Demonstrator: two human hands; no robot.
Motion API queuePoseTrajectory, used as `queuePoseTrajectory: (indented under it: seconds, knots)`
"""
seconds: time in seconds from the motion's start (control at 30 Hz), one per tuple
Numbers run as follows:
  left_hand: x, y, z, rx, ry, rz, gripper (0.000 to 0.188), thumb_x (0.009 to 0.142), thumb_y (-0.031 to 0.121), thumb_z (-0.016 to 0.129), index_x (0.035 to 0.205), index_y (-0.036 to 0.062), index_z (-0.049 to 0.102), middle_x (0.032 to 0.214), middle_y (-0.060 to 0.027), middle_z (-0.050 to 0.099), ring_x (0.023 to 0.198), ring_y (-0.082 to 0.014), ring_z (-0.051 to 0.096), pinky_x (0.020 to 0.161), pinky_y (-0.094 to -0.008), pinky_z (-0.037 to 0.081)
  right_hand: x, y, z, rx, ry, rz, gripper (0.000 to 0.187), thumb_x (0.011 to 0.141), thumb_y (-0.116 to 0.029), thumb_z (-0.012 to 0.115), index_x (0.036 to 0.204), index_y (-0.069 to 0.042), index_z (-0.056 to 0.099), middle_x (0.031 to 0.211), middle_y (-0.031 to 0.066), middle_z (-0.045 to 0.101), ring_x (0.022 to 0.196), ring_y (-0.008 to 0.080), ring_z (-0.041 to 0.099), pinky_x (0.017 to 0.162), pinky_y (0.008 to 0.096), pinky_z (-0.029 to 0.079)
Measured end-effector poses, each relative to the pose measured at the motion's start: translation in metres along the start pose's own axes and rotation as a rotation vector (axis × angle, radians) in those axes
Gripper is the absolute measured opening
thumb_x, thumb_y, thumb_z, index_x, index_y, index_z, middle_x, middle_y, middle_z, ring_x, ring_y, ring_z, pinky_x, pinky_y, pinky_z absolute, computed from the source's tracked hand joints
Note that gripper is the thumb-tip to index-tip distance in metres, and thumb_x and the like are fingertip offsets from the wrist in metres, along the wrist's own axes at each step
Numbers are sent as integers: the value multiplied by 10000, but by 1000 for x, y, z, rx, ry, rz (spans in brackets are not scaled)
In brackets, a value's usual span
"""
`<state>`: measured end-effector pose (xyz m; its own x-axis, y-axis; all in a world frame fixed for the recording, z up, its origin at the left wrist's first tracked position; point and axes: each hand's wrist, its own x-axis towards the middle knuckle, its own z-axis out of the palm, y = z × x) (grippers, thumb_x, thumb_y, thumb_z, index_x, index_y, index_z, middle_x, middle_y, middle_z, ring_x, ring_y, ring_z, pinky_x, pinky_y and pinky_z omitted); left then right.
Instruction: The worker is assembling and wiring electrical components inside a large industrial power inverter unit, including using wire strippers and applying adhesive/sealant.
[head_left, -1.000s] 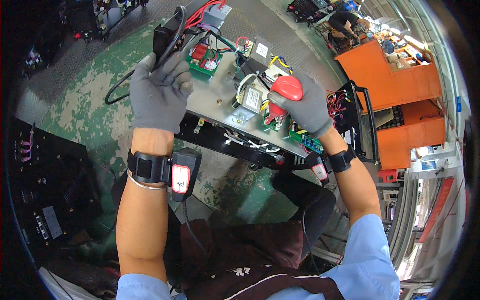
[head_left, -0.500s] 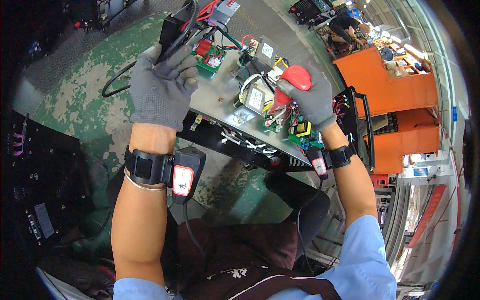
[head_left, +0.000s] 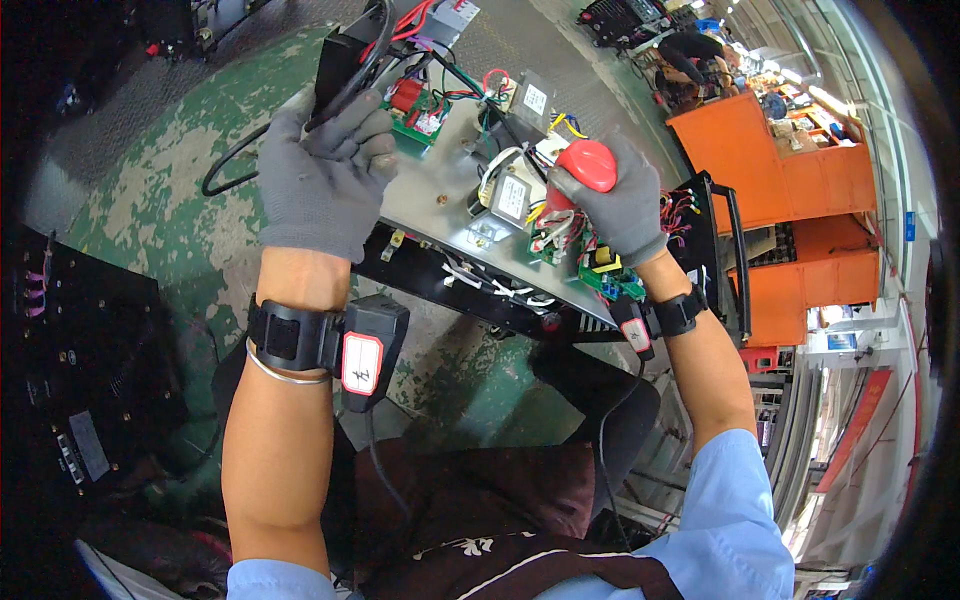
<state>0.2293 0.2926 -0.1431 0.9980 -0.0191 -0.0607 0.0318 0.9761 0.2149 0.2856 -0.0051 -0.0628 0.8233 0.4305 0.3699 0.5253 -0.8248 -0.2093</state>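
My left hand [head_left: 325, 185], in a grey glove, is closed around a thick black cable [head_left: 376, 62] at the near left end of the open electrical assembly. Its fingers also lie against a black panel [head_left: 338, 68] there; the exact grip is partly hidden. My right hand [head_left: 622, 200], also gloved, is closed on a red tool with a bulbous rounded end [head_left: 588, 164]. The tool's lower end points down among wires and circuit boards and cannot be made out. Just left of it sits a metal-cased transformer [head_left: 510, 198] on the metal plate [head_left: 425, 200].
A green circuit board with red parts [head_left: 408, 105] and another boxed component [head_left: 533, 98] stand farther back. The black frame has an upright handle [head_left: 735, 250] on its right. Orange cabinets [head_left: 730, 160] stand beyond, with a person bending near them. Black equipment [head_left: 90, 370] is at left.
The red tool has tilted, and its rounded end has shifted slightly left and down in my right hand. My left hand has hardly moved.
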Motion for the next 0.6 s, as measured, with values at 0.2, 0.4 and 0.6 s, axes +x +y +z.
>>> queuePoseTrajectory:
  seconds: [0.2, 0.4, 0.6]
  knots:
    - [-3, -4, 17, 28, 190, 60, 634, 998, 430, 412, 1100, -160, 622, 761, -134, 574, 633, -218, 511, 566, -337, 460, -4, 2, -3, 1, -10, -85, 520, 740, -479, 822, 998, -61, 652, 888, 159, 674, 812, 356, 677, 708, 433, 536]
    - [-6, -5, 27, 67, 281, 72, 619, 989, 437, 435, 1107, -138, 631, 789, -131, 587, 656, -211, 510, 584, -321, 453, 1, 4, -18, 83, -74, 9, 499, 736, -492, 818, 942, -56, 688, 893, 178, 682, 815, 368, 666, 733, 430, 526]
    - [-6, 0, 14, 46, 183, 16, 566, 967, 431, 502, 1136, -90, 646, 863, -144, 639, 717, -221, 550, 630, -326, 464, -20, 8, -49, 414, 171, 256, 346, 817, -329, 771, 961, -21, 708, 882, 104, 705, 776, 201, 664, 732, 345, 521]
